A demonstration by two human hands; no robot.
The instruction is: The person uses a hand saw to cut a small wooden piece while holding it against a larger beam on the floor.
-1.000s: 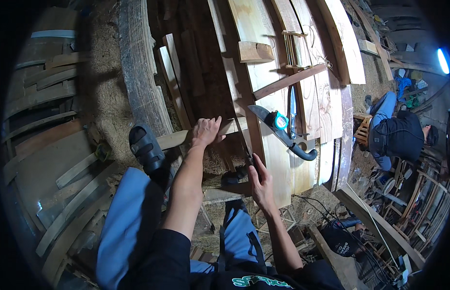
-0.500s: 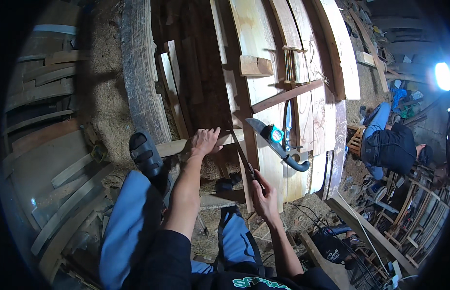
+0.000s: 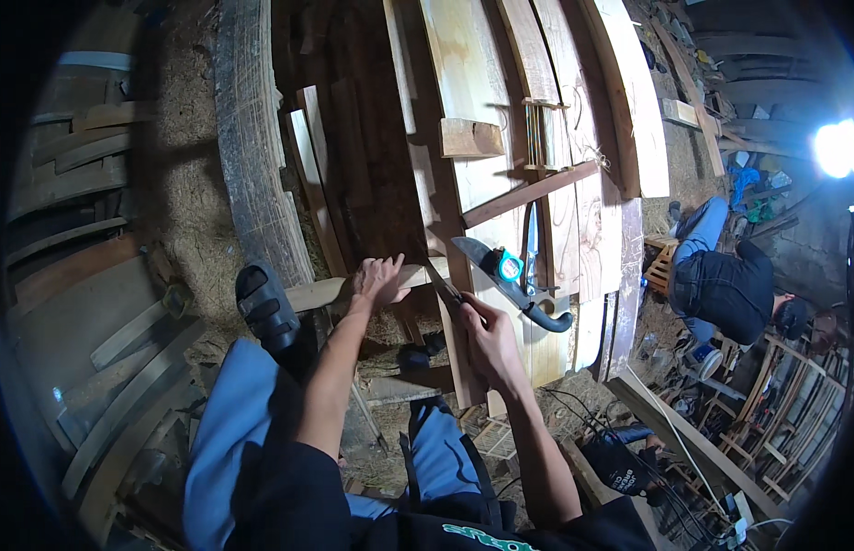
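Over the gap btwn boards, a pale wood strip lies crosswise, L hand on top of it, palm down, forearm angled up from lower edge. L fingers slightly spread & bent, pointing R; can't tell how far they wrap the wood. R hand comes up from lower R, wrist bent a bit, fingers closed round the dark handle of a thin-bladed tool. Blade runs up-L to the strip, R of L hand; edge too small to make out.

Writing: green-&-white letters on the wearer's shirt, partly cut off; white print on dark shirt of a co-worker at lower R; small label on blue tape measure, too small to read. Tape sits on a big dark-handled knife on the pale boards.

Vs 0.5 s ago: R hand is closer to the strip, less blade showing btwn hand & wood; L hand same spot on strip. Whole view shifted slightly; knife & tape same pos. on boards.
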